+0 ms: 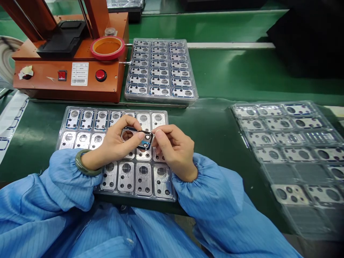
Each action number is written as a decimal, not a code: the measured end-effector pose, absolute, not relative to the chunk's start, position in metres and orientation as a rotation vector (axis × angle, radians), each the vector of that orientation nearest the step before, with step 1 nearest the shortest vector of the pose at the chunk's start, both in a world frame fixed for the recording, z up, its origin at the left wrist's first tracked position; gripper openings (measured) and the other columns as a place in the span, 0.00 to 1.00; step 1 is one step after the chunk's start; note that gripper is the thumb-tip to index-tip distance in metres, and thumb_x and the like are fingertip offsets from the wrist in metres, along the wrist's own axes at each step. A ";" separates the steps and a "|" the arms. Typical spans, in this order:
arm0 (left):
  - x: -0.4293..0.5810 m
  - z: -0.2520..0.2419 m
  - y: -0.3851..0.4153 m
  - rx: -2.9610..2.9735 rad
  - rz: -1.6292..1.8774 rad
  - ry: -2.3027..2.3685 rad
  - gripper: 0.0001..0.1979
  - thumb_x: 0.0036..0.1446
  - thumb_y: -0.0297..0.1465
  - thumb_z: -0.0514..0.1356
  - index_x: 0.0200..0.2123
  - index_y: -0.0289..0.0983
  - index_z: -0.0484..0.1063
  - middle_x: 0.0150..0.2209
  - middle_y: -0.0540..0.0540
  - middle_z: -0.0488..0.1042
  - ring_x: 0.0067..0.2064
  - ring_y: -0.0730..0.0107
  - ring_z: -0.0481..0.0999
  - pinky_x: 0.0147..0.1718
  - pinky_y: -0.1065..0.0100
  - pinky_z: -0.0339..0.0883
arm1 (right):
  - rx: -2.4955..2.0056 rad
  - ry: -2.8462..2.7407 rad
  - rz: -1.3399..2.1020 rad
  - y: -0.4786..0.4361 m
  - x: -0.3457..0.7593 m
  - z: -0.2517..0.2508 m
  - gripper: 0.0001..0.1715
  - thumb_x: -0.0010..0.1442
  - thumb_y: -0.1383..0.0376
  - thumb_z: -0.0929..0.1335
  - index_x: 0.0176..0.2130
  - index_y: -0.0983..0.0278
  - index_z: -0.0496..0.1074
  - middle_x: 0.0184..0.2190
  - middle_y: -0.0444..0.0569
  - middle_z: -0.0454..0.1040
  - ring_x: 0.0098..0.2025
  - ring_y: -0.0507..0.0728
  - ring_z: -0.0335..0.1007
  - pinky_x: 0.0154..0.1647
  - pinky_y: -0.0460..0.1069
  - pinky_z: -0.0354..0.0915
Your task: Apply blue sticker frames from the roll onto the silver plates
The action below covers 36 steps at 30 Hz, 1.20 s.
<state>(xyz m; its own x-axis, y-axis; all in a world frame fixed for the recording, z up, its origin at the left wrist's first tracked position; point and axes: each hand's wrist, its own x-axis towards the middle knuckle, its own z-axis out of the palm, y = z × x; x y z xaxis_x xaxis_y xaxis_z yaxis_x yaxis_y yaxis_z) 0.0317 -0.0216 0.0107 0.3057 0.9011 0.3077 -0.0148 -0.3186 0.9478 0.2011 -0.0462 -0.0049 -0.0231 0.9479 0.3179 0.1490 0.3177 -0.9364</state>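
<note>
My left hand (118,141) pinches a small metal plate with round holes (128,134) above a clear tray (62,126) of similar silver plates. My right hand (174,150) meets it from the right, its fingers closed on a small dark frame piece (146,139) held against that plate. Both hands hover over the tray's middle rows. Blue sleeves cover both arms, and a green bangle (82,165) sits on my left wrist.
An orange machine (67,64) with a red button (101,75), a red switch and a red-rimmed ring stands at the back left. A second tray of parts (161,68) lies beside it. A third, partly filled tray (290,157) lies on the green table at the right.
</note>
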 end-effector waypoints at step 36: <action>0.030 0.009 -0.022 1.796 1.254 0.880 0.03 0.60 0.30 0.61 0.36 0.38 0.68 0.30 0.52 0.69 0.25 0.81 0.65 0.19 0.77 0.58 | -0.976 -1.512 0.913 -0.044 0.202 -0.003 0.10 0.62 0.63 0.67 0.29 0.62 0.70 0.21 0.40 0.68 0.21 0.47 0.62 0.21 0.45 0.60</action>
<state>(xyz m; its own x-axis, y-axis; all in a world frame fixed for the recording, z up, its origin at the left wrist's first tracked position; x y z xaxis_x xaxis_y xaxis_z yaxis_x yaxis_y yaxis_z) 0.0297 -0.0220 0.0088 0.2797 0.8588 0.4291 0.1113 -0.4730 0.8740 0.2021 -0.0443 -0.0025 -0.0972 0.9269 0.3625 0.1109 0.3720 -0.9216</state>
